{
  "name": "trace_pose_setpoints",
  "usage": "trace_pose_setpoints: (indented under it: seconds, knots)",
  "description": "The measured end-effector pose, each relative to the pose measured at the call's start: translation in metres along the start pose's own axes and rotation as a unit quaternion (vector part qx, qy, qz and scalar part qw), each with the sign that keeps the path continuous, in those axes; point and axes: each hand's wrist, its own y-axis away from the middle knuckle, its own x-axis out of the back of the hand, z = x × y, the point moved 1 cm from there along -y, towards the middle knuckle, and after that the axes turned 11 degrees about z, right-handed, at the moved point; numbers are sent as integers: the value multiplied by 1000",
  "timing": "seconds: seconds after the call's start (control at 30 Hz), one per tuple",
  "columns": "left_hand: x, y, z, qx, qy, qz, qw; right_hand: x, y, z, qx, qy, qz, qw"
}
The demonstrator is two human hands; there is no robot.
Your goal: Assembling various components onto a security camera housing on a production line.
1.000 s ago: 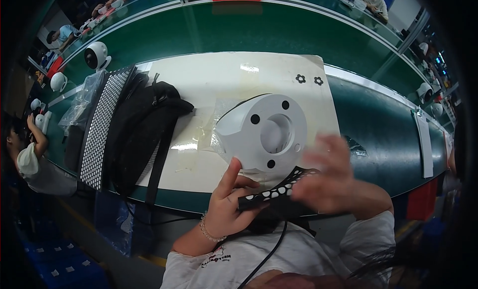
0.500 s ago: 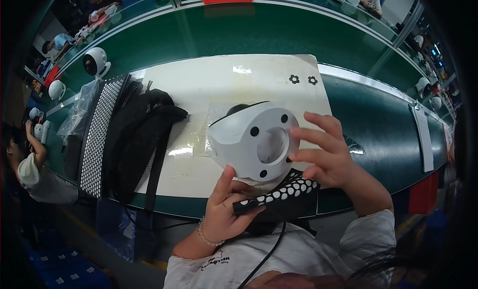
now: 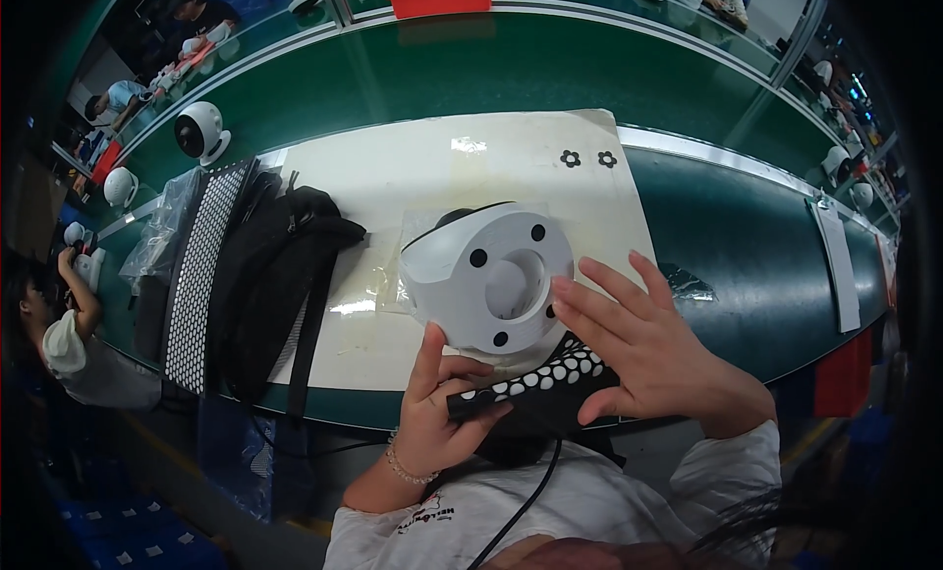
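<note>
Work item: a white dome-shaped housing [image 3: 488, 280] with a round central recess and four dark holes is held tilted above the near edge of the cream mat [image 3: 432, 177], its holed face turned toward the person.

Change, housing: over the last second the housing has been brought from near the mat's middle toward the near edge, and its face has been turned more to the right.

Left hand [image 3: 437, 413]: fingers are pinched on the near end of a black perforated strip [image 3: 535, 388]; the thumb is raised against the lower rim of the housing.

Right hand [image 3: 653, 349]: fingers are spread and extended, fingertips laid on the right rim of the housing. A second ago this hand was closed over the strip; it has since been opened and moved up to the housing.

Meaning: the housing appears to be steadied by both hands while the strip is kept beneath it; alignment of strip to housing is judged to be in progress.

Surroundings: a black bag [image 3: 265, 285] and a perforated panel [image 3: 201, 275] lie at the mat's left edge; two flower-shaped stickers [image 3: 587, 159] are near its far right corner.
</note>
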Motion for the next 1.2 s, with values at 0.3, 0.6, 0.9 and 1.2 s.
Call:
trace_pose_setpoints:
  seconds: [0.3, 0.6, 0.9, 1.2]
  knots:
    - [1, -4, 6, 1, -7, -10, 1000, 19, -13, 5, 12, -1, -40, 999]
    - [-1, 10, 15, 181, 37, 76, 980, 26, -95, 30, 57, -165, -10, 985]
    - [-7, 7, 21, 262, 74, -73, 960, 29, -94, 132, -176, -455, 115, 866]
    - [-4, 23, -7, 426, 50, -139, 893, -108, -63, 268, -284, 254, 346, 857]
